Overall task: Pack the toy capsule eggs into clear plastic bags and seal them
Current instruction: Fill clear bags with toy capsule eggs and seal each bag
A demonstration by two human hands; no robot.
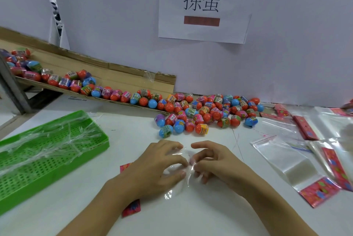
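Pinned to the white wall behind the bench [200, 207]: a paper sign [203, 9] printed in large black characters "拣蛋", with a brown-red bar beneath. Faint small print on the white strip under the cardboard chute [107, 75], too blurred to read. Wrappers on the capsule eggs [206, 114] printed in bright colours, lettering too small to make out.

Both hands low at mid-bench, meeting over one clear plastic bag [188, 161]. Left hand [158, 167] laid over the bag's left part, fingers curled, thumb and fingertips pinching the film near its middle. Right hand [215, 163] facing it, index finger raised and bent, thumb and lower fingers pinching the same crumpled film from the right. Grip of each hand thus closed on the bag, the two pinches almost touching. Red printed header card [131, 208] of the bag showing beneath the left wrist, another red corner by the left hand's back.

Capsule eggs heaped just beyond the hands toward the wall, apart from the bag, with more trailing up the chute to the left. None visibly inside the held bag.

Left: a green perforated tray [57, 155] strewn with clear film strips. Right: spare clear bags [292, 163] with red headers, lying flat.
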